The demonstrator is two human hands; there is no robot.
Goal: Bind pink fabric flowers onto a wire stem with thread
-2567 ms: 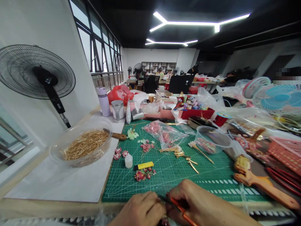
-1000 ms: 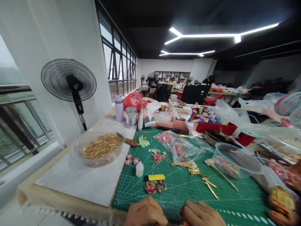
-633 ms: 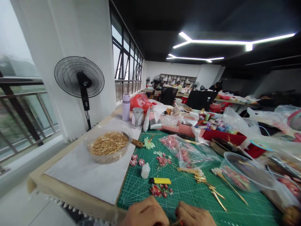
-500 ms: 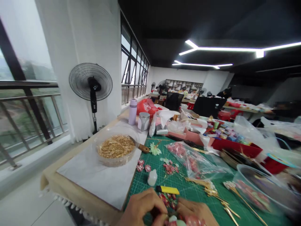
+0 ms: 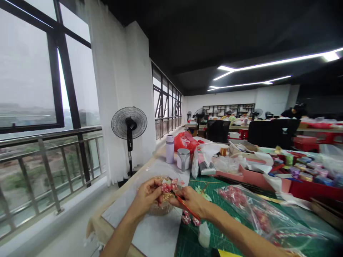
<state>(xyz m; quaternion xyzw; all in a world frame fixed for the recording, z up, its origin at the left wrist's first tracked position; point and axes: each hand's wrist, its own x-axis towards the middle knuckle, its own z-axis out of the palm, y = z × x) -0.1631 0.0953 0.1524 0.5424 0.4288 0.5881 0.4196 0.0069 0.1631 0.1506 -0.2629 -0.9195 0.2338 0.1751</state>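
Left grip: narrow, the left hand (image 5: 146,195) pinching a pink flower spray (image 5: 168,185) in its fingers.
Right grip: narrow, the right hand (image 5: 189,201) holding an orange-handled tool (image 5: 186,210), its dark tip at the spray (tool type unclear, tip too small).
Spray: in the air between both hands, above the bowl.
Under hands: clear bowl (image 5: 160,210) of straw-like fibers, on a white sheet (image 5: 144,232) on the surface (image 5: 94,224).
Mat: green cutting mat (image 5: 189,232), with pink blossoms (image 5: 186,217), a white bottle (image 5: 204,234), a yellow lighter (image 5: 226,253) and a zip bag of pink flowers (image 5: 254,210).
Behind: lilac flask (image 5: 169,149), steel cup (image 5: 183,159), red bag (image 5: 184,141), red tray (image 5: 316,190) of small jars.
Far: stand fan (image 5: 129,123) by the window railing (image 5: 53,157), black chairs (image 5: 273,132), a co-worker (image 5: 293,112) at a far table.
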